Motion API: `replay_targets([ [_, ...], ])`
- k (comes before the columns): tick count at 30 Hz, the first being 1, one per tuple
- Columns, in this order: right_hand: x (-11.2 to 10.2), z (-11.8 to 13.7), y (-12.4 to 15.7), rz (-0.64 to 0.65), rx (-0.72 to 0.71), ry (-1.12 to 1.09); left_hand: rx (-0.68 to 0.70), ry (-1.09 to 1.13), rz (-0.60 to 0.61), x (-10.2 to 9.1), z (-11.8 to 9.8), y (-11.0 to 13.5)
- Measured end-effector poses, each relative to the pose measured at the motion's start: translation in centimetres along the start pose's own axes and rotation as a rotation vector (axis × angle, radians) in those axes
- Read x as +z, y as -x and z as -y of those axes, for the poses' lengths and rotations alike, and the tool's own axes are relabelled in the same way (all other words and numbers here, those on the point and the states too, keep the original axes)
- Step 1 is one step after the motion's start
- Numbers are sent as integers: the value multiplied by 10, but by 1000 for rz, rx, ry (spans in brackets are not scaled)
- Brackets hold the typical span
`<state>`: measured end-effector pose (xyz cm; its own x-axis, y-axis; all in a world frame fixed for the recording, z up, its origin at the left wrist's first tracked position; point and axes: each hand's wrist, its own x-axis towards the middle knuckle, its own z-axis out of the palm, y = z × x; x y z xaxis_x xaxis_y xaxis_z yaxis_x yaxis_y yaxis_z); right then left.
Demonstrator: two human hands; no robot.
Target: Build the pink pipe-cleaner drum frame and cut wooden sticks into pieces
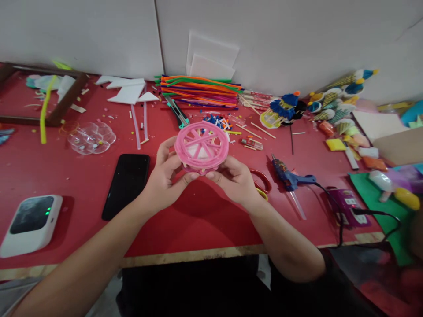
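Both hands hold a pink wheel-shaped craft [202, 145] above the red table. It looks made of pipe cleaners, with a round rim, spokes and a whitish middle; short pale sticks show beneath the rim. My left hand [168, 176] grips its left side, and my right hand [233, 178] has the right side. The two thumbs nearly meet at its near edge, and most of the other fingers are hidden behind it. Just beyond lies a heap of small blue, orange and white pieces [218, 123]. Scissors with red and yellow handles [262, 181] are partly covered by my right hand.
Left are a black phone [127, 185], a white device with a screen [33, 224] and a clear flower-shaped tray [92, 138]. Pipe cleaners [200, 90] and a utility knife [176, 112] lie behind. A blue glue gun [287, 174], its cord trailing, is right, near a purple box [348, 207].
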<state>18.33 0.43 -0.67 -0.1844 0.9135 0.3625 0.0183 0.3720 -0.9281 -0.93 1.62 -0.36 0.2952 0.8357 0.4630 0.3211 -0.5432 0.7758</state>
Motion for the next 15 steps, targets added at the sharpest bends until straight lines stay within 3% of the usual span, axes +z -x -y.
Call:
replay_targets([
  [7, 3, 0, 1, 29, 40, 41, -27, 53, -24, 3, -5, 2],
  [15, 4, -6, 0, -40, 59, -81, 120, 36, -22, -2, 2, -2],
])
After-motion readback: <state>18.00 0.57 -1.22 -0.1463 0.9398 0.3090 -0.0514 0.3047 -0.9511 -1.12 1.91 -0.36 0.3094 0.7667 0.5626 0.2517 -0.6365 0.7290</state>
